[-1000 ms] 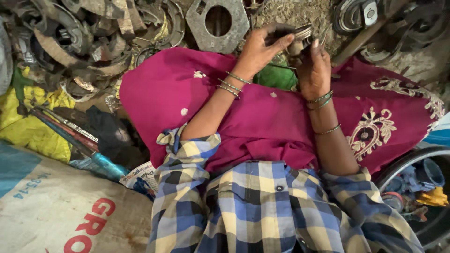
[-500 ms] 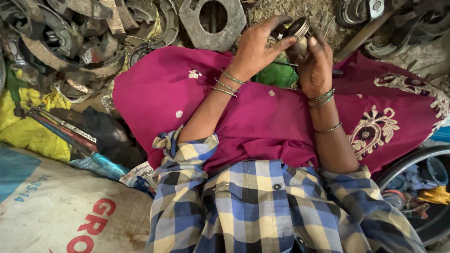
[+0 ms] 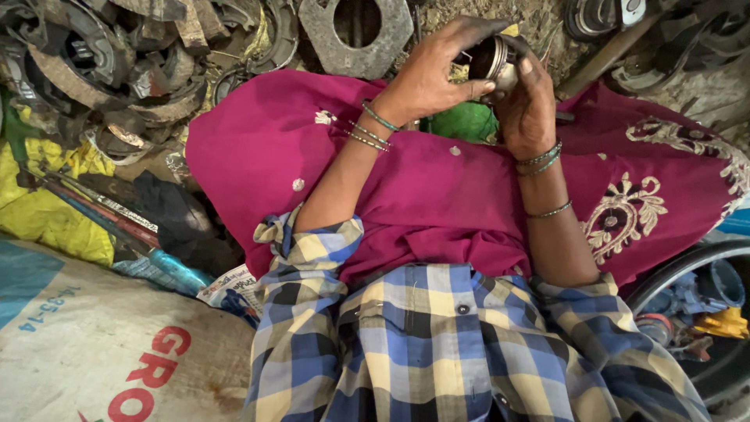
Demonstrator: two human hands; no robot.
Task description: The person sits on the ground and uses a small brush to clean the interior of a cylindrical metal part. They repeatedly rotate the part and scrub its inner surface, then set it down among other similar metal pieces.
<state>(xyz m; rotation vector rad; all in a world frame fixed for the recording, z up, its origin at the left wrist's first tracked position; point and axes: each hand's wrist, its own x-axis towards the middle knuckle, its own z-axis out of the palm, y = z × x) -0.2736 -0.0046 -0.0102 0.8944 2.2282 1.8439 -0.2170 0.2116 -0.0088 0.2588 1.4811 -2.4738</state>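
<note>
Two hands hold one small round metal part with a dark rim (image 3: 494, 61) above the lap. The left hand (image 3: 428, 74) curls over its top and near side, fingers closed on it. The right hand (image 3: 527, 105) grips it from the right, thumb on the rim. Magenta embroidered cloth (image 3: 437, 187) lies beneath; a grey square metal plate with a round hole (image 3: 316, 35) lies beyond.

We get soft, even daylight with no hard shadows. The scrap metal pile (image 3: 117, 70) at top left sits dim. Mild glare shows on the white sack (image 3: 94, 352). Focus is sharp, with slight wide-angle stretch at the corners.
</note>
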